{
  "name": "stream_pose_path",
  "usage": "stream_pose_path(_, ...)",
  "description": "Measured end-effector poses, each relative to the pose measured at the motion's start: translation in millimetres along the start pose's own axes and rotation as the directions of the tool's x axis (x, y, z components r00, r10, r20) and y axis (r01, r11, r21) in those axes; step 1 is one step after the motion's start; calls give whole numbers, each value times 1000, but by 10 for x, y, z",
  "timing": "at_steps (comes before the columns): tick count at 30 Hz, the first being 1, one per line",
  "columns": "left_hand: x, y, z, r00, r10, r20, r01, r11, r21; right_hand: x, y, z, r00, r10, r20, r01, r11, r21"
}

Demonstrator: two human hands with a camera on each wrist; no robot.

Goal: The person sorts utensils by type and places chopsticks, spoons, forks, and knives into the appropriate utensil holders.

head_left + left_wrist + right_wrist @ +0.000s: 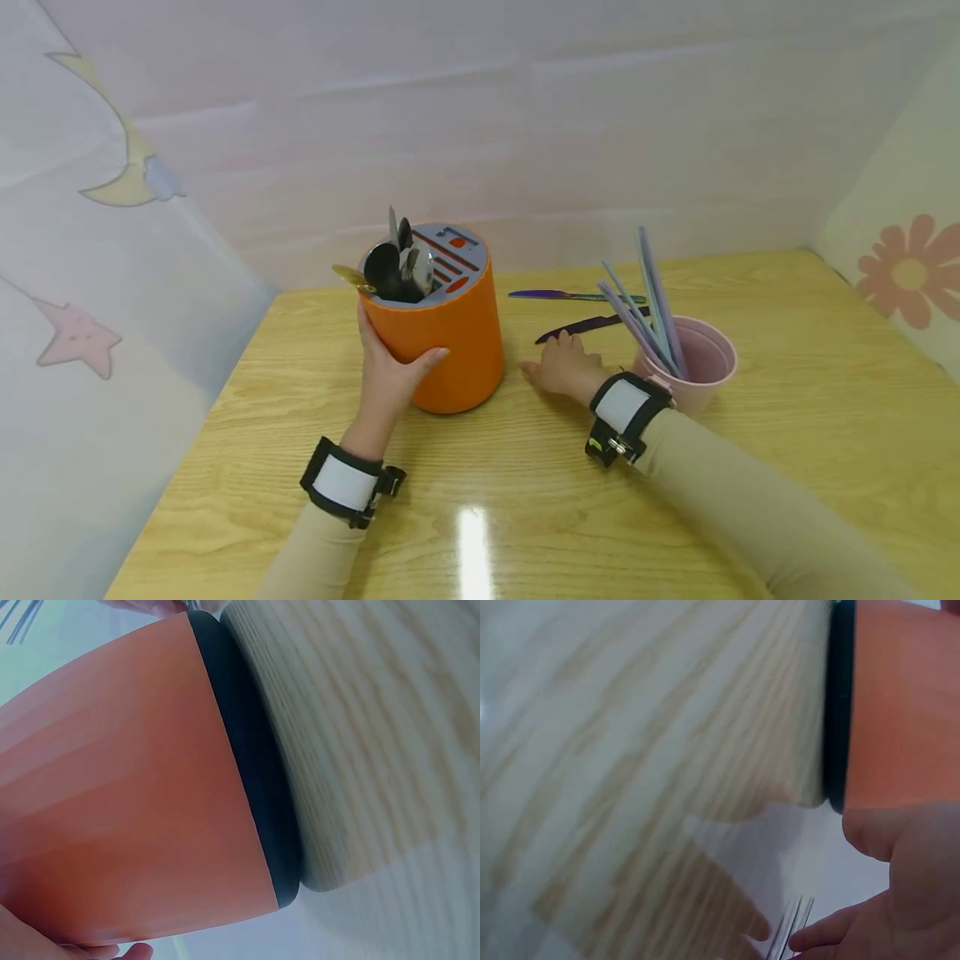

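My left hand [390, 375] grips the side of an orange cylindrical utensil holder [450, 333] with a grey slotted top, thumb across its front. The holder stands on the wooden table [480, 500] with spoons and other cutlery [401, 267] sticking out; its black base ring [255, 772] fills the left wrist view. My right hand [562, 367] rests on the table just right of the holder, fingers relaxed and holding nothing. Its fingertips lie close to a dark purple knife [592, 323]. In the right wrist view a thumb [885, 832] shows beside the holder [907, 697].
A pink cup [693, 362] holding several lilac chopsticks [648, 300] stands right behind my right wrist. A second, iridescent knife [573, 295] lies farther back. Cloth walls enclose the table on the left, back and right.
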State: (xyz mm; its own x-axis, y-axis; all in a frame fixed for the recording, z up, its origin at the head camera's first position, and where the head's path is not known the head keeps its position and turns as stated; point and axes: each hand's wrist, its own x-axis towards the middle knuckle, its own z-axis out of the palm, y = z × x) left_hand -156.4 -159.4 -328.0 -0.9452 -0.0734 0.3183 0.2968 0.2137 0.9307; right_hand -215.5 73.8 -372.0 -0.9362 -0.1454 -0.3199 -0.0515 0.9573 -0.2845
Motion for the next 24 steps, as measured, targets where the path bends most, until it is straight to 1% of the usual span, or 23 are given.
stream_pose_path(4,-3,-6,-17,1000,-2,4,2,1000,5,-16,-4,31,1000,-4,-13,4,1000,-22)
stream_pose_path(7,-2,-19,-24,1000,6,5,-6,1000,7,-74,-35,50,999,-41,-30,40,999,-37)
stream_pose_path(11,3,-24,-29,1000,18,3,-18,1000,4,-166,-82,51,995,-95,-12,95,995,-3)
stream_pose_path(13,7,-21,-27,1000,25,4,-25,1000,0,-191,-88,42,995,-104,-3,104,994,33)
stream_pose_path(16,9,-18,-25,999,34,8,-34,999,-5,-182,-71,24,994,-103,-26,104,993,56)
stream_pose_path(19,5,-20,-24,999,34,7,-34,999,-5,-146,-37,12,995,-85,-54,87,995,41)
stream_pose_path(21,2,-31,-26,999,37,5,-37,999,-4,-122,-11,18,996,-73,-53,74,997,17)
stream_pose_path(24,37,-142,-36,999,34,2,-34,999,-1,-121,8,36,997,-69,-39,68,998,-15)
